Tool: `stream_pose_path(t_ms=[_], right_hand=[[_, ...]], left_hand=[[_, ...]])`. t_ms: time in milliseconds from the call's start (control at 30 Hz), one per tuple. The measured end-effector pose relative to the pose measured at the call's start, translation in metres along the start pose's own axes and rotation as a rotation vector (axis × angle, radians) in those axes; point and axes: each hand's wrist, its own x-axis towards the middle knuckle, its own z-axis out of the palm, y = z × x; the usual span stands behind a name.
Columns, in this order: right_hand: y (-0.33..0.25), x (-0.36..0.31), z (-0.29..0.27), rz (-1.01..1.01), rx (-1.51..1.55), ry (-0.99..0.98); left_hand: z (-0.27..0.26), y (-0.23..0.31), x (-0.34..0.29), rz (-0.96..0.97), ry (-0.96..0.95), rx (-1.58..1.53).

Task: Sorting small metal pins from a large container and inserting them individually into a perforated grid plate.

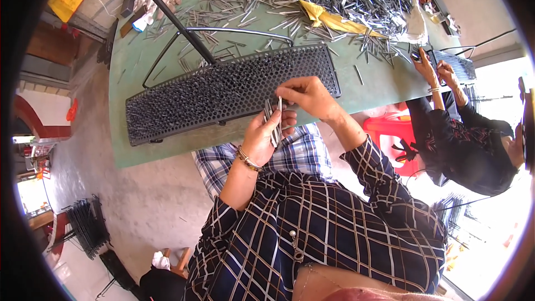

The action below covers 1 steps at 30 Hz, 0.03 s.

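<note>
My left hand point(261, 138) is closed around a small bunch of thin grey metal strips point(273, 125), held just in front of the table's near edge. Close above it, the fingers of my right hand point(307, 98) pinch the upper end of one strip. Right behind both hands lies a long black perforated rack point(305, 66) with a rod frame and a post. Many small dark pieces stand in the holes over its left and middle parts; towards the right end, bare holes show.
Loose strips lie scattered over the green table point(346, 72). A heap of strips point(356, 0) fills an opened sack at the back. To the right, a co-worker's hands point(428, 72) are beside another rack point(454, 62), near a red stool point(390, 128). Black racks point(88, 226) stand at the lower left.
</note>
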Motion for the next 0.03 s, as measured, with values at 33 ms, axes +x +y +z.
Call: stream_pose_path(t_ms=[33], right_hand=[[-0.0036,0.0029,-0.0028,0.052,0.064,0.036]], left_hand=[[0.0004,0.0004,0.0007,0.001,-0.003,0.001]])
